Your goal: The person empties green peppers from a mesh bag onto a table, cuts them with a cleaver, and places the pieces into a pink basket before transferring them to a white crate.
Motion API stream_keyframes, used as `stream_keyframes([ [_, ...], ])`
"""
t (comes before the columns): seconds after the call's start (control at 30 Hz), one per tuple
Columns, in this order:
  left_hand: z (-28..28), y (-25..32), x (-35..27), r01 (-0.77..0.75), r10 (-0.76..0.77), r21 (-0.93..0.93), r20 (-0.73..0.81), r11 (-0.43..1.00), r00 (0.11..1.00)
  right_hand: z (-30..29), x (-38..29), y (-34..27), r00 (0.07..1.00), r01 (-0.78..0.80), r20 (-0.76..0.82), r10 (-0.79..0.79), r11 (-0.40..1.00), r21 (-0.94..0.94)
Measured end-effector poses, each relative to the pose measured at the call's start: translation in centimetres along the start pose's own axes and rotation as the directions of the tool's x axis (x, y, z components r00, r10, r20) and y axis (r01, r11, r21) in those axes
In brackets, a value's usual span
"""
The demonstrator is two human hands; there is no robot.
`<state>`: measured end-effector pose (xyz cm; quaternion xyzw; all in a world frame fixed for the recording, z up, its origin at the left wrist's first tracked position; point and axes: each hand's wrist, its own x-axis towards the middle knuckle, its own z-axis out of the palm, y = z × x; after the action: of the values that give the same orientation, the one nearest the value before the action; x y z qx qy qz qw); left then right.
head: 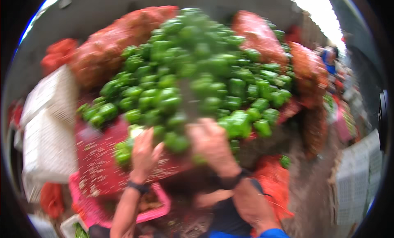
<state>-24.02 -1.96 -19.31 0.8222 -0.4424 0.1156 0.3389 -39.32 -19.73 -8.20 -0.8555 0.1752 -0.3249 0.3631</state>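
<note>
A large heap of green bell peppers [169, 59] lies before me on a red perforated surface [104, 158]. My left hand [144, 151] is over this surface at the heap's near edge, thumb apart from the fingers. Beside its fingertips is a pale-topped green pepper [135, 131], and more peppers [123, 153] lie just left of it. I cannot tell whether the hand touches them. My right hand [207, 136] is curled and motion-blurred at the front of the heap. A blurred grey-brown strip [187, 99] rises above it; whether the hand holds anything is unclear.
Filled red mesh sacks [104, 47] flank the heap, with others [309, 74] at right. White woven baskets [50, 142] stand at left. A pink basket [154, 204] is below my left wrist. A red mesh bag [271, 179] lies on the floor at right, near a pale crate [358, 179].
</note>
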Motion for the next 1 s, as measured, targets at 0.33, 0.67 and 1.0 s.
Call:
stream_keyframes([
  [0.33, 6.7, 6.2, 0.9, 0.006, -0.005, 0.075, -0.01, 0.997, 1.0, 1.0, 0.3, -0.7, 0.961, -0.259, 0.025, 0.275, 0.868, 0.423],
  [0.67, 1.5, 6.5, -2.1, -0.065, 0.067, -0.017, 0.2, 0.998, 0.978, 2.3, -0.9, 0.0, 0.962, -0.274, 0.097, 0.257, 0.889, 0.368],
  [1.0, -3.1, 2.0, -9.0, 0.184, -0.186, -0.024, -0.089, 0.983, 0.979, 4.7, -2.1, -1.4, 0.975, -0.158, 0.192, 0.112, 0.957, 0.244],
])
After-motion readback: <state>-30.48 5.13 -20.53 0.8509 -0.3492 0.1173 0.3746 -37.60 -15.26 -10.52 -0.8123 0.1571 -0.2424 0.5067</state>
